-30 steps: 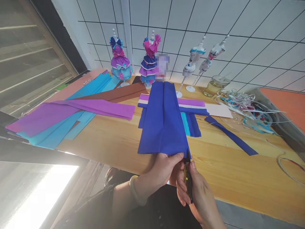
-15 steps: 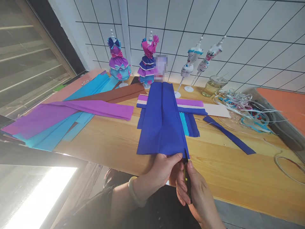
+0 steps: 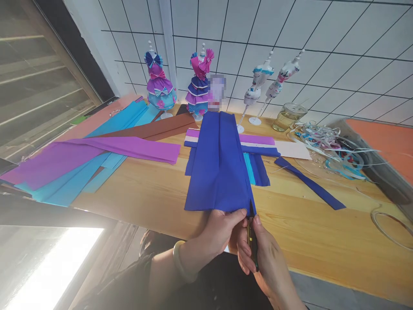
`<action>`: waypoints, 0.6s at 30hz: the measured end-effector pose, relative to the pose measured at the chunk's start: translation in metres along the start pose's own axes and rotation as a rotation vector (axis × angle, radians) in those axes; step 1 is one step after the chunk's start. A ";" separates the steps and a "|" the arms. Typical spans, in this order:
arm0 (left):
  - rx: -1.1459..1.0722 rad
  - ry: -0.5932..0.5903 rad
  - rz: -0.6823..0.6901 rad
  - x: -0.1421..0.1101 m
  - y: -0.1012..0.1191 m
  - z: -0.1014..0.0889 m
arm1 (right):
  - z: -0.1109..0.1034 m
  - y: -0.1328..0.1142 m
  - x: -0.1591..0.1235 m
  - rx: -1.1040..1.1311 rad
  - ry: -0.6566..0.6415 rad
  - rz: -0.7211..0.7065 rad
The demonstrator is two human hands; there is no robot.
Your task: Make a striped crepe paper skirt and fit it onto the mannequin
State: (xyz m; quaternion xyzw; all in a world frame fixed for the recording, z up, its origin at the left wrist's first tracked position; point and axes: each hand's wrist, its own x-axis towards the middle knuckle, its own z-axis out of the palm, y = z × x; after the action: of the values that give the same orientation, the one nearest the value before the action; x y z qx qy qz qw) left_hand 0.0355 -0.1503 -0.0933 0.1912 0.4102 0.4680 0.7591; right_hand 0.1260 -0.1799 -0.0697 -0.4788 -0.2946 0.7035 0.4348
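A long sheet of dark blue crepe paper (image 3: pixel 222 172) lies lengthwise over the wooden table. Its near edge is pinched by my left hand (image 3: pixel 222 230), thumb on top and fingers beneath. In my right hand (image 3: pixel 261 249) is a pair of scissors (image 3: pixel 251 241) with dark blades and a black and yellow handle. The blades point away from me at the sheet's right near corner, close to my left thumb. A narrow strip along the right edge is partly parted from the sheet. Under the sheet lie layered purple, white and blue strips (image 3: pixel 258 144).
Purple (image 3: pixel 145 148), light blue and brown paper lies at the left. Two dressed mini mannequins (image 3: pixel 159 82) and two barer ones (image 3: pixel 258 82) stand by the tiled wall. A glass jar (image 3: pixel 288 116), tangled ribbons (image 3: pixel 329 146) and a blue strip (image 3: pixel 309 183) are at the right.
The hands stay at the same corner of the blue sheet. The scissors have shifted very slightly in my right hand, and the whole view has moved a little.
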 end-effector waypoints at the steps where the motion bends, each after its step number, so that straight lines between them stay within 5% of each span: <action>1: 0.011 -0.007 -0.004 0.000 0.001 0.000 | 0.000 0.000 0.001 0.000 -0.001 0.006; 10: -0.015 -0.102 -0.083 0.001 0.000 0.000 | 0.000 -0.002 0.005 -0.007 -0.010 0.019; 18: -0.028 -0.008 -0.013 0.000 0.001 -0.001 | 0.000 -0.002 0.005 -0.042 0.008 0.017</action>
State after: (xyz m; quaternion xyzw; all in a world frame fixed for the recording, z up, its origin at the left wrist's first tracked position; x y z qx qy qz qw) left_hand 0.0344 -0.1503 -0.0933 0.1797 0.4019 0.4681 0.7662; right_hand 0.1257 -0.1743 -0.0703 -0.4931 -0.3033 0.6990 0.4198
